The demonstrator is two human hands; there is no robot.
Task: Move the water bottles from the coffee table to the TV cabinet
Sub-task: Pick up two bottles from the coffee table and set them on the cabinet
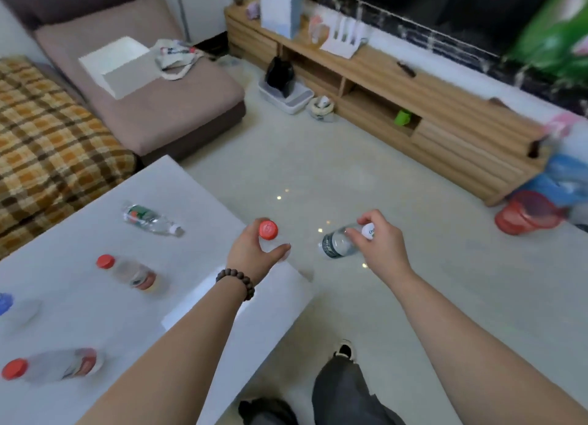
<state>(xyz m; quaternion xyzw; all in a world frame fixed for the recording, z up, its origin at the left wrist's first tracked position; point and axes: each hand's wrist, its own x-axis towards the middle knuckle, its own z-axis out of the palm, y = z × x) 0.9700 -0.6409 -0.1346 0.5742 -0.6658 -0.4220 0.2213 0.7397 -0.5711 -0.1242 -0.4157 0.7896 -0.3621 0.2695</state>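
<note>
My left hand (251,256) grips a red-capped water bottle (268,229) just past the right edge of the white coffee table (79,297). Out over the floor, my right hand (380,243) holds a clear bottle with a dark label (334,244), tilted on its side. On the table a green-labelled bottle (149,219) lies flat, a red-capped one (127,271) stands, another red-capped one (54,365) sits near the front, and a blue-capped one (6,303) shows at the left edge. The wooden TV cabinet (445,106) runs along the far right wall.
A sofa with a plaid blanket (47,138) and a chaise (152,100) stand behind the table. A white tray with a black bag (283,87) sits on the floor by the cabinet. A red container (528,214) and blue bags lie at the cabinet's right end. A white box (280,4) stands on the cabinet.
</note>
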